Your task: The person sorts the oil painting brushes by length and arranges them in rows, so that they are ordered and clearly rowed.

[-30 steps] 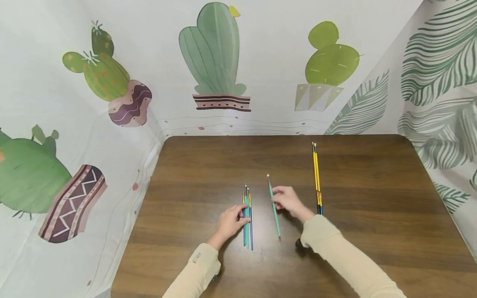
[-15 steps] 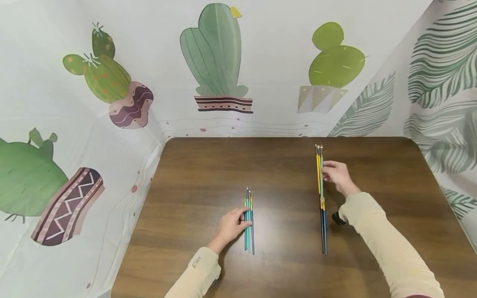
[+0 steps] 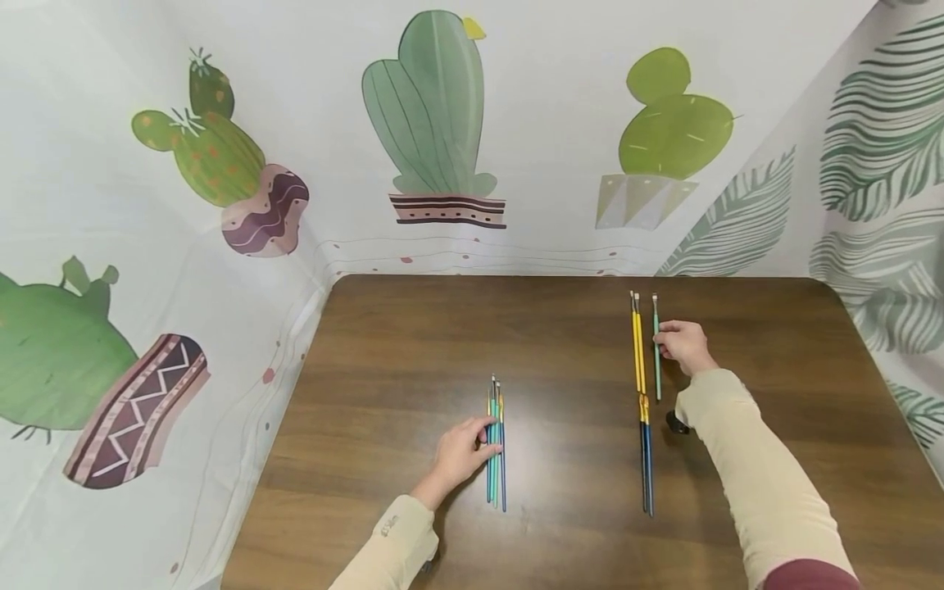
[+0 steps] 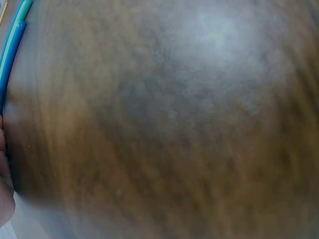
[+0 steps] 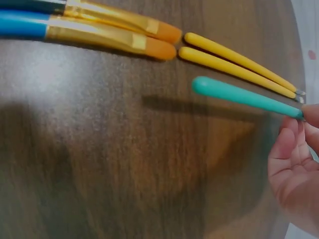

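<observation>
At the back right, my right hand (image 3: 684,346) pinches a teal paintbrush (image 3: 657,373) between thumb and fingers. The brush points bristles away, just right of two yellow paintbrushes (image 3: 638,352). In the right wrist view its teal handle (image 5: 234,94) casts a shadow on the table. Nearer the middle, my left hand (image 3: 460,451) grips a bundle of teal and blue paintbrushes (image 3: 495,483), thumb on one side and fingers across them. Only handle ends (image 4: 14,50) of that bundle show at the left wrist view's edge.
Two dark blue paintbrushes (image 3: 646,467) with gold ferrules lie in line below the yellow ones, bristles close to the yellow handle ends. The brown wooden table (image 3: 413,328) meets a cactus-print cloth (image 3: 546,164) at its back and sides.
My right hand has carried the teal paintbrush from beside the bundle to the back right, past the yellow paintbrushes to their right side. My left hand stays on the bundle.
</observation>
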The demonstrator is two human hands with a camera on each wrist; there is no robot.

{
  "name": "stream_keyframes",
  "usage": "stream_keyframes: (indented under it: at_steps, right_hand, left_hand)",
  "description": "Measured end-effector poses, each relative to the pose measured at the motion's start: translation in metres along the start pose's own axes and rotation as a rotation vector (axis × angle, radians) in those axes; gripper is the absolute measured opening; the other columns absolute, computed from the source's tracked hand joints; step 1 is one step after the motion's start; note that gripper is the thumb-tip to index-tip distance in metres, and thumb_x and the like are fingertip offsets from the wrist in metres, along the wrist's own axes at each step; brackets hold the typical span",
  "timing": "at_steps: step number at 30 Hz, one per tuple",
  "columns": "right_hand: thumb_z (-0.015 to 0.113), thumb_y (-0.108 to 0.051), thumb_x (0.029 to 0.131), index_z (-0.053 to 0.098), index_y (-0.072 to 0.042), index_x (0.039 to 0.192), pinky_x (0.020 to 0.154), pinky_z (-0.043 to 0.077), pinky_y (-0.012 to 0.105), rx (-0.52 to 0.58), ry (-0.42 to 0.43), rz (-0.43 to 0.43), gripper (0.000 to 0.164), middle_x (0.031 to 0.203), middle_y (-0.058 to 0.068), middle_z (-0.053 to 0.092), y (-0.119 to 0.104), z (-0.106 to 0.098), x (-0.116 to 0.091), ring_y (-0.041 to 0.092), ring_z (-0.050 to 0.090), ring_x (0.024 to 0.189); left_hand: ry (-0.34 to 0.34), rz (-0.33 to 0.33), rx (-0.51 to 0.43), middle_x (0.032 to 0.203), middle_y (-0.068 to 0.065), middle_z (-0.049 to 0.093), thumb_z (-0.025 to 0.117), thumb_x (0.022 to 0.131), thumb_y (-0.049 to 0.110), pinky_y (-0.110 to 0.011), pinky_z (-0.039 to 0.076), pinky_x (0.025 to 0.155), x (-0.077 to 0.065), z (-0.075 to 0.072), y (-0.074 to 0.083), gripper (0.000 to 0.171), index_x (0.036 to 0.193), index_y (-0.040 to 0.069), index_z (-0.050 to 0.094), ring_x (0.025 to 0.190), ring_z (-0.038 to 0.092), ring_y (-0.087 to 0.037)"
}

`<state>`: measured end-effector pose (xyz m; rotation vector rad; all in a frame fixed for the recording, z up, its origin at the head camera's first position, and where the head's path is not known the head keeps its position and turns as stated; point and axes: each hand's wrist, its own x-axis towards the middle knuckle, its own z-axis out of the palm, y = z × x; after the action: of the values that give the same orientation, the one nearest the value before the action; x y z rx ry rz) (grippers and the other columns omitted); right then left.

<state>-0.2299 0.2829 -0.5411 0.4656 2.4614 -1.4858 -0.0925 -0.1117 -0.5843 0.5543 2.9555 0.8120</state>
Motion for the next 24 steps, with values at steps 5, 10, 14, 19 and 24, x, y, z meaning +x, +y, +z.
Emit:
stream_keyframes:
  at_steps: [5, 10, 14, 19, 24]
  right_hand:
    - [0.048, -0.003, 0.085, 0.046, 0.014, 0.116, 0.055, 0.046, 0.020, -0.001, 0.020, -0.003, 0.036, 0.075, 0.003, 0.055, 0.0050, 0.0024, 0.0050, 0.004, 0.050, 0.056]
    - [0.050, -0.003, 0.082, 0.050, 0.014, 0.111, 0.051, 0.044, 0.019, -0.044, 0.066, -0.032, 0.034, 0.065, -0.002, 0.054, 0.0087, 0.0037, 0.0068, 0.003, 0.049, 0.053]
    - [0.051, -0.005, 0.082, 0.053, 0.012, 0.108, 0.052, 0.044, 0.021, -0.118, 0.097, -0.060, 0.032, 0.071, 0.011, 0.060, 0.0099, 0.0045, 0.0056, 0.008, 0.053, 0.057]
    - [0.051, -0.009, 0.082, 0.056, 0.010, 0.105, 0.063, 0.044, 0.035, -0.245, 0.138, -0.101, 0.030, 0.096, 0.027, 0.059, 0.0104, 0.0063, 0.0047, 0.030, 0.056, 0.077]
    - [0.053, -0.012, 0.081, 0.057, 0.007, 0.105, 0.068, 0.041, 0.043, -0.323, 0.151, -0.096, 0.030, 0.104, 0.028, 0.056, 0.0102, 0.0076, 0.0061, 0.040, 0.052, 0.086]
  left_hand:
    - [0.000, -0.009, 0.008, 0.071, 0.013, 0.047, 0.065, 0.075, 0.042, -0.014, 0.025, 0.051, -0.0001, 0.0018, -0.0010, 0.043, 0.112, 0.021, 0.058, 0.058, 0.036, 0.000]
    - [-0.004, -0.018, 0.006, 0.071, 0.013, 0.047, 0.065, 0.075, 0.042, -0.014, 0.025, 0.051, -0.0004, 0.0014, -0.0010, 0.043, 0.113, 0.022, 0.057, 0.058, 0.036, -0.001]
    - [0.000, -0.018, 0.006, 0.071, 0.013, 0.046, 0.065, 0.075, 0.042, -0.014, 0.025, 0.051, -0.0012, 0.0001, -0.0002, 0.043, 0.112, 0.021, 0.058, 0.057, 0.036, -0.001]
    - [0.000, -0.022, 0.012, 0.071, 0.014, 0.046, 0.065, 0.075, 0.042, -0.014, 0.025, 0.051, -0.0021, -0.0006, 0.0002, 0.043, 0.112, 0.021, 0.058, 0.058, 0.036, 0.000]
    - [-0.011, -0.026, 0.008, 0.071, 0.013, 0.047, 0.064, 0.076, 0.041, -0.014, 0.025, 0.051, -0.0019, -0.0004, 0.0012, 0.043, 0.113, 0.021, 0.058, 0.058, 0.036, -0.001]
